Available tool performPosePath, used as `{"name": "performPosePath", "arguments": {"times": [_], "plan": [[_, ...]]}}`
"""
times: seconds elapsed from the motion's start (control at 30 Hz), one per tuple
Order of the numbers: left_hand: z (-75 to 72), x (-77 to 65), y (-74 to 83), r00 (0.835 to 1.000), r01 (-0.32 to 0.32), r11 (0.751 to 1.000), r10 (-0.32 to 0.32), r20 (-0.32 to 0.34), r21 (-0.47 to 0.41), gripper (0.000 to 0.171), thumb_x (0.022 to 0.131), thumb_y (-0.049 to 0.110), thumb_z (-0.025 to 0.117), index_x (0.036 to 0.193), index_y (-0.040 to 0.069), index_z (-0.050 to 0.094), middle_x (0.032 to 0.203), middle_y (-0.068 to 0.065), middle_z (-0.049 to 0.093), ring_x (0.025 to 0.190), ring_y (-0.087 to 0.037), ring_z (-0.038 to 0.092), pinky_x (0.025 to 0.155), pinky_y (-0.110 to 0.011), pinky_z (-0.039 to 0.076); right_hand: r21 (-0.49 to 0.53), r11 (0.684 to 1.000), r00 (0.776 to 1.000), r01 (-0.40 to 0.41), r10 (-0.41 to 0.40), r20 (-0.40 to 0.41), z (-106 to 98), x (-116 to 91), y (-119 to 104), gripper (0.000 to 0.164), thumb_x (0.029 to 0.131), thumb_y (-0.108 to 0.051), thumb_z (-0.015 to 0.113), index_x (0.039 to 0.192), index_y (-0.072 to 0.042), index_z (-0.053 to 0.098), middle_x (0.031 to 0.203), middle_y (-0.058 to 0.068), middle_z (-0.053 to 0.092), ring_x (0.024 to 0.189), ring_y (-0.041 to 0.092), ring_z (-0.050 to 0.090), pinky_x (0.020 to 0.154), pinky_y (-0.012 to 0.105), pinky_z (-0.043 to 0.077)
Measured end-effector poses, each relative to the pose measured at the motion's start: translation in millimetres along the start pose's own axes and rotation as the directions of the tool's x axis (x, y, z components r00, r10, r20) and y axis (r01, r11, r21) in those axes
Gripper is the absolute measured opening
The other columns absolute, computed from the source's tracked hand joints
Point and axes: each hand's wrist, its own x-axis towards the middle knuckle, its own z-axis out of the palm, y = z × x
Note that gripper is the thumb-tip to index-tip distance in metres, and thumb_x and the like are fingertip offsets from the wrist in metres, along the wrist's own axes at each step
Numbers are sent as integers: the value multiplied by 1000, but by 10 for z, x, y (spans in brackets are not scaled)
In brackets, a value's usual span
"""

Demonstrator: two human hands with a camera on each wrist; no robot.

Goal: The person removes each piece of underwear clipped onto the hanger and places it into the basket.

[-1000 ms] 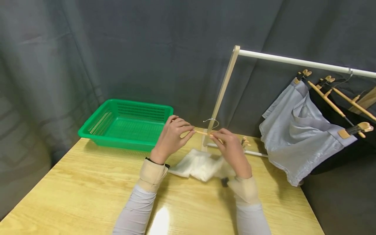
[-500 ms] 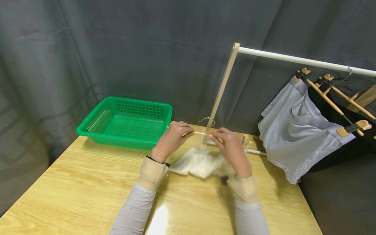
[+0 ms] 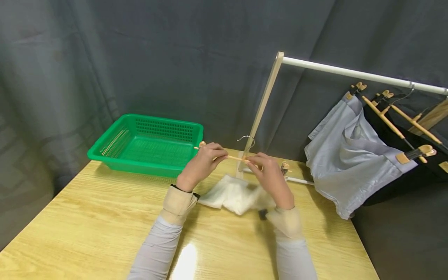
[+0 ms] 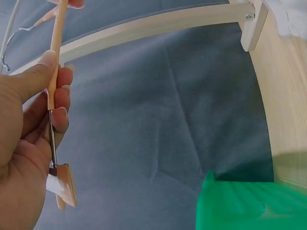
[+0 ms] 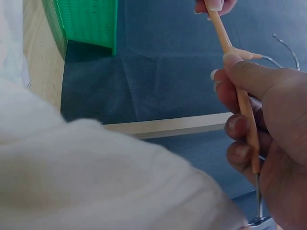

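Between my two hands is a wood-coloured clip hanger (image 3: 236,158) with a metal hook (image 3: 250,140) pointing up. My left hand (image 3: 205,161) pinches its bar left of the middle, thumb on one side and fingertips on the other. With thumb and fingers, my right hand (image 3: 271,175) grips the bar just right of the hook's stem. One end clip (image 4: 64,184) shows past the left fingers, with a bit of white in it. White cloth (image 3: 231,194) lies below and in front of the hands, partly hidden by the right forearm. In the right wrist view, blurred pale cloth (image 5: 96,182) fills the lower left.
A green plastic basket (image 3: 140,168) stands at the table's back left. To the right, a clothes rack with a white rail (image 3: 332,70) carries grey shorts (image 3: 350,155) and a black garment (image 3: 388,186) on clip hangers. Its wooden upright (image 3: 264,97) rises behind my hands.
The hanger has turned and dipped slightly, so its left clip now shows beyond my left hand. Both hands keep their hold, and the whole view has drifted a little.
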Motion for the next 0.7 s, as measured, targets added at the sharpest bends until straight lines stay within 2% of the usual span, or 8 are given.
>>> {"name": "performPosePath", "arguments": {"times": [0.13, 0.23, 0.37, 0.43, 0.5, 0.53, 0.6, 0.7], "plan": [[-38, 5, -4, 1000, -24, 1000, 24, 10, 20, 13, 90, 13, 67, 95, 6, 76, 90, -3, 70, 86, -16, 63, 75, -23, 53, 2, 999, 998, -50, 50, 31, -27, 4, -27, 20, 91, -15, 67, 108, -5, 73, 92, 6, 68, 76, 17, 59, 66, 35, 53], [-60, 1, -17, 1000, -24, 999, 24, -8, 25, 13, 90, 13, 67, 95, 6, 76, 89, -3, 69, 85, -16, 62, 74, -22, 53, -2, 998, 998, -55, 55, 11, -96, 6, -50, 22, 90, -12, 68, 110, -3, 72, 96, 8, 68, 86, 21, 64, 75, 39, 56], [-75, -13, -40, 998, -22, 1000, 24, -60, 19, 13, 91, 15, 66, 94, 6, 75, 88, -3, 68, 84, -16, 61, 74, -22, 52, -10, 999, 989, 33, -34, -147, -260, 3, -64, 20, 85, -1, 71, 105, 1, 73, 94, 11, 69, 87, 24, 66, 78, 30, 55], [-74, -24, -47, 996, -25, 1000, 26, -82, 12, 12, 91, 15, 66, 94, 7, 75, 88, -3, 67, 83, -15, 60, 73, -22, 51, -16, 997, 964, 79, -80, -254, -371, -26, -56, 19, 83, 4, 72, 101, 2, 73, 92, 13, 69, 84, 25, 66, 77, 22, 53], [-70, -34, -51, 995, -31, 1000, 31, -96, 1, 12, 91, 15, 66, 94, 7, 74, 88, -3, 67, 83, -15, 60, 72, -23, 49, -27, 996, 935, 84, -89, -344, -486, -76, -34, 18, 82, 6, 71, 100, 3, 74, 91, 14, 69, 84, 27, 64, 80, 14, 49], [-64, -38, -57, 994, -33, 999, 32, -103, -5, 12, 91, 15, 66, 94, 7, 75, 88, -2, 67, 82, -15, 59, 73, -23, 48, -25, 997, 923, 75, -79, -377, -536, -101, -14, 18, 82, 6, 71, 100, 3, 74, 91, 15, 69, 84, 28, 64, 81, 13, 47], [-54, -45, -67, 992, -40, 999, 39, -118, -7, 12, 90, 16, 67, 94, 8, 75, 88, -2, 68, 81, -15, 59, 74, -26, 44, -20, 1000, 916, 23, -29, -400, -614, -152, 35, 18, 85, 3, 70, 102, 3, 73, 93, 17, 69, 88, 30, 62, 84, 15, 46], [-48, -46, -85, 990, -43, 999, 41, -132, -11, 12, 90, 16, 67, 95, 8, 75, 89, -2, 68, 82, -15, 60, 75, -28, 42, -20, 996, 936, -90, 78, -342, -671, -191, 120, 22, 90, -8, 67, 109, 2, 71, 101, 17, 68, 96, 32, 60, 88, 30, 45]]}}
